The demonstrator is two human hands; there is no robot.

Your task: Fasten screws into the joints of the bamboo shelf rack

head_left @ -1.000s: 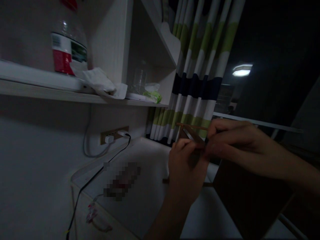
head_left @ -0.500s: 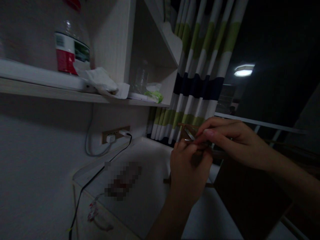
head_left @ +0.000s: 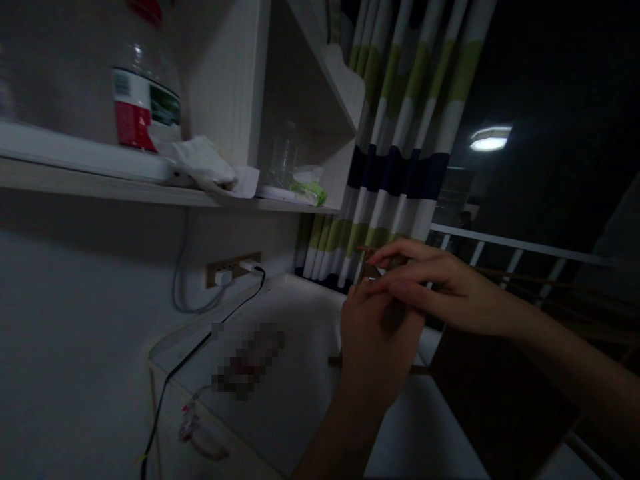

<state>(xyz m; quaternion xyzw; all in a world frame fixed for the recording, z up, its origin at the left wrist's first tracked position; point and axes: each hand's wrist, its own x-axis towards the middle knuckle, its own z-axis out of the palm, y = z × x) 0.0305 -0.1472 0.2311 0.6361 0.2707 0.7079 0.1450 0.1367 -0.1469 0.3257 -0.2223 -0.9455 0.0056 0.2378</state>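
Left hand (head_left: 377, 350): raised over the counter (head_left: 303, 387), back of hand to camera, fingers curled inward. Grip unclear, inside of the curl is in shadow.
Right hand (head_left: 445, 287): comes in from the right side, fingers bent and laid over the left hand's fingertips, slightly spread. Can't tell if they pinch anything.
Contact: hands overlap at the fingers, wrists apart.
Shiny sliver (head_left: 372, 278): small, pale, at the fingertips just above the left knuckles, mostly covered. Shape and holder not readable.
Brown bar (head_left: 421, 370): low, right beside the left hand, partly hidden by it.
Dark brown panel (head_left: 500, 393): tilted, below the right forearm.
Counter, left part: pixelated item (head_left: 250, 360), identity masked. Black cable (head_left: 197, 350) runs along that side, up to the outlet plate (head_left: 234, 269).
Outlet: two white plugs in; grey cable (head_left: 175, 287) loops from one of them.
Shelf (head_left: 100, 189): bottle with red and white label (head_left: 133, 123), crumpled tissue (head_left: 203, 160) near it, flat white item (head_left: 75, 157), clear bottle (head_left: 285, 157), green wrapper (head_left: 311, 193).
Behind: striped curtain (head_left: 397, 173), white railing (head_left: 520, 253), bright light (head_left: 490, 141).
Lighting: dim.
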